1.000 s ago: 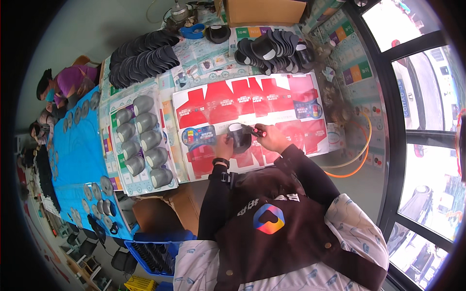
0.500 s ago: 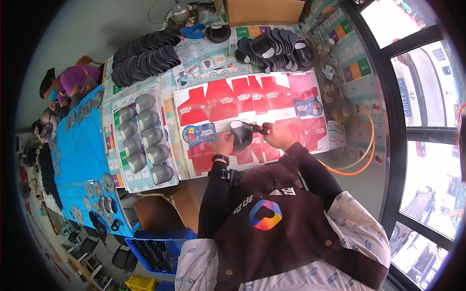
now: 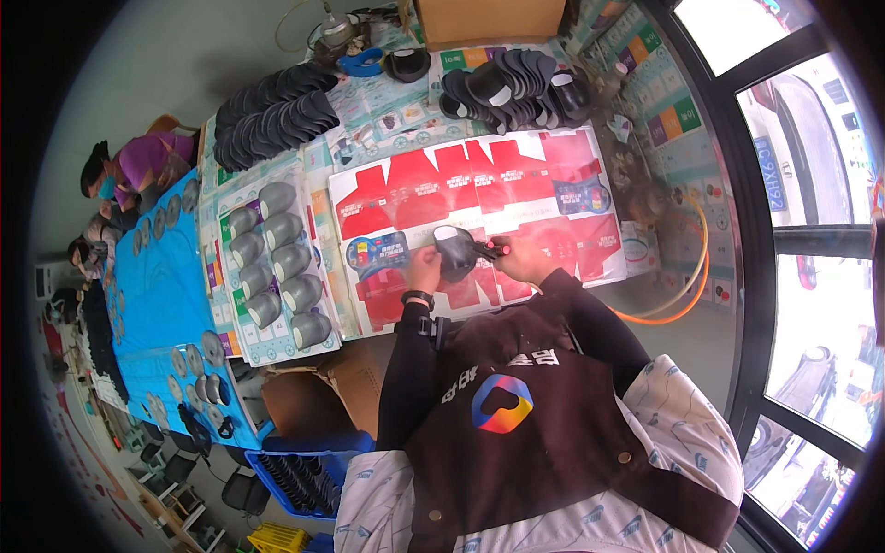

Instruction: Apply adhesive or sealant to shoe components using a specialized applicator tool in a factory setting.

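Fingers of the left hand (image 3: 425, 270) clasp a dark grey rounded shell piece (image 3: 455, 252) held just above the table; the right hand (image 3: 518, 259) grips a slim red-and-black tool (image 3: 489, 249) whose tip touches it. Beneath lie red flattened cardboard sheets (image 3: 516, 175). Left, grey cup-shaped pieces (image 3: 277, 263) rest in rows. Beyond, black curved parts (image 3: 272, 111) are stacked.
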Demonstrator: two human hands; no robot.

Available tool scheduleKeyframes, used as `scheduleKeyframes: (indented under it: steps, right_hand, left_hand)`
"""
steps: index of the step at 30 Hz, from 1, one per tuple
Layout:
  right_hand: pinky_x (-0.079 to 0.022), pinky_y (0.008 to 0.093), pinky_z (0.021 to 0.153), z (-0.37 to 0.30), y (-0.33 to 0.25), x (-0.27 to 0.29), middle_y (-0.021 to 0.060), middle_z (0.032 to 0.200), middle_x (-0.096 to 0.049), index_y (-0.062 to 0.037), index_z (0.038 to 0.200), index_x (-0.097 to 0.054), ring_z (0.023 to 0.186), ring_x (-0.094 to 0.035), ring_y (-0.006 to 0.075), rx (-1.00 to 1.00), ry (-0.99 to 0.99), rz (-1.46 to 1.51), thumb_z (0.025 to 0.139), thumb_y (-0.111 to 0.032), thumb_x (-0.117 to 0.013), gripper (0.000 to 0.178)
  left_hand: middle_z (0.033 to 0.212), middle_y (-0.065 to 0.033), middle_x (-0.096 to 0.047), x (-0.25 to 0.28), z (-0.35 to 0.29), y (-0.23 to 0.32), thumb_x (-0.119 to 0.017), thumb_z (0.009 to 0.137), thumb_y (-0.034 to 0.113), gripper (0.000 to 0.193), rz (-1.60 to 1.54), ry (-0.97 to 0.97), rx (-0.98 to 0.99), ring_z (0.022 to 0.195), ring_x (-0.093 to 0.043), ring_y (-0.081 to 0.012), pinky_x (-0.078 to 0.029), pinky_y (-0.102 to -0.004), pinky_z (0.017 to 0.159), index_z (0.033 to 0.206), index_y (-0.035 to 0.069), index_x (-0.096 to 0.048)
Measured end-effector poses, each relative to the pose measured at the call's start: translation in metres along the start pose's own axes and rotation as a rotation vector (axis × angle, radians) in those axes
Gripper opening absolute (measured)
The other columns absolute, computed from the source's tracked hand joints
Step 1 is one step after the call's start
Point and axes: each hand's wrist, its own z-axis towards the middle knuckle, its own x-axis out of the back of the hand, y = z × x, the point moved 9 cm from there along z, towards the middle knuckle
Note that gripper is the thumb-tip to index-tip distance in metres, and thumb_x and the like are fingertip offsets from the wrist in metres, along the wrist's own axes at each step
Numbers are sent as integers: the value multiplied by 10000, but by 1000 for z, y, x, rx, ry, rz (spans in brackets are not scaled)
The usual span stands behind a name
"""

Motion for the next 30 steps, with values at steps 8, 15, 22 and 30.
scheduleKeyframes:
  steps: [8,15,22,30]
  right_hand:
    - [-520,470,746,6,-10,-10,258,951,-695,-29,1075,-690,877,-664,447,70,-116,-64,811,-139,-626,294]
    - [-520,526,824,-4,-5,-12,275,954,-694,-46,1098,-718,945,-655,478,49,-177,40,898,-260,-600,315]
    - [-517,535,836,-9,21,-22,277,982,-694,-37,1093,-716,960,-654,473,-98,-76,228,910,-260,-572,322]
    - [-522,533,834,-4,19,-12,284,988,-691,-25,1065,-721,959,-655,479,-9,-54,44,885,-166,-547,287]
  left_hand:
    - [1007,-80,-751,4,12,-18,-636,969,160,287,66,29,-66,756,-697,-143,-556,-296,649,1221,27,-672]
    - [998,-75,-748,-2,15,-25,-640,970,145,274,73,52,-91,772,-693,-132,-542,-278,636,1216,33,-676]
    - [1017,-86,-739,-4,14,-26,-643,975,152,279,39,26,-75,769,-695,-143,-562,-287,645,1220,20,-668]
    - [1008,-84,-737,-6,9,-15,-665,963,151,286,54,35,-84,772,-699,-145,-572,-284,670,1218,22,-670]
